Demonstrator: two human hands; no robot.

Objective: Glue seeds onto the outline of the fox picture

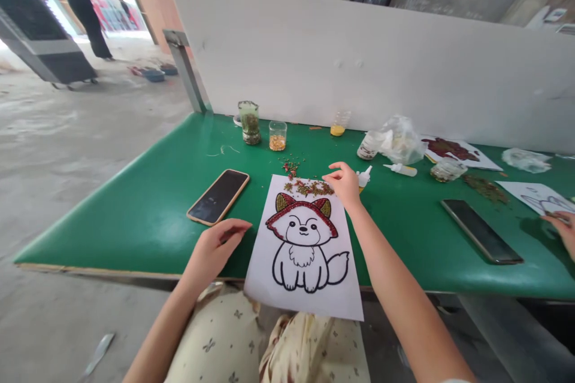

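Two hands, head view: the left hand [220, 246] is loosely curved, fingers apart, just beside the paper [260, 263], with nothing visible in it; the right hand [344, 184] is over the paper's upper right corner, finger and thumb close together, though I cannot tell whether anything sits between them.
Paper's place: on the green tabletop [148, 191], its lower end jutting past the edge above the lap [215, 335].
Overhang risk: a bump from below could, I judge, shift or crease the sheet.
Loose grains [309, 188]: heaped unconfined across the paper's top, so a jolt or dragging wrist might scatter them over the drawing [300, 272].
Glue bottle [365, 177]: close behind the right hand; a careless knuckle might tip it.
Drawing: thick black outlines of a sitting, fox-like animal, its hood packed with pebbly red grains [278, 215], the ears with olive ones.
Tabletop surface: smooth, faintly glossy.
Clear cup [277, 136]: see-through, straight-sided, orange kernels at the bottom.
Phone [218, 196]: flat dark slab, rounded corners, tan case.
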